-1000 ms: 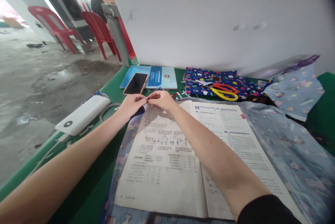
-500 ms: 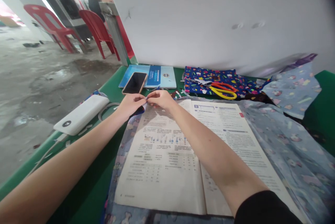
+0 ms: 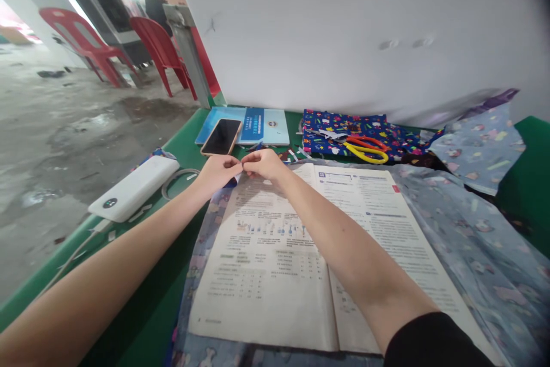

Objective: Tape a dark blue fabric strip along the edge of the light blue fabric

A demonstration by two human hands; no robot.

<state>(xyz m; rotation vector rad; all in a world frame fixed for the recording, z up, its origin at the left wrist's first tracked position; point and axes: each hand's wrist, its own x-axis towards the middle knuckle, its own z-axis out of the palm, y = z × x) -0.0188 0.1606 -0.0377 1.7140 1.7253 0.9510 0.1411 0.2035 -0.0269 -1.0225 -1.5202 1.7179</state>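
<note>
Your left hand [image 3: 219, 171] and right hand [image 3: 262, 164] meet fingertip to fingertip at the far left corner of the open book [image 3: 275, 264], both pinched shut on a small pale scrap [image 3: 238, 174]. It's too small to tell if it's cloth or paper. The scrap sits just above the book's corner, over the edge of the light blue printed cloth [image 3: 472, 241] spread under the book. Judging by its looks it's very light, thin and limp, with no stiffness, so it's easy to crumple or drop. Grip it at the very edge with thumb and forefinger tips, as both hands do now. It's likely to tear if the hands pull apart hard. Far left of the hands: phone [image 3: 222, 136] lying on a blue booklet [image 3: 262, 125]. Nearer left: white power bank [image 3: 133, 188] with cable [image 3: 172, 181] on the green table [image 3: 184, 149]. Far right: orange-and-yellow scissors [image 3: 365, 148] on a dark blue printed cloth [image 3: 344, 126].
</note>
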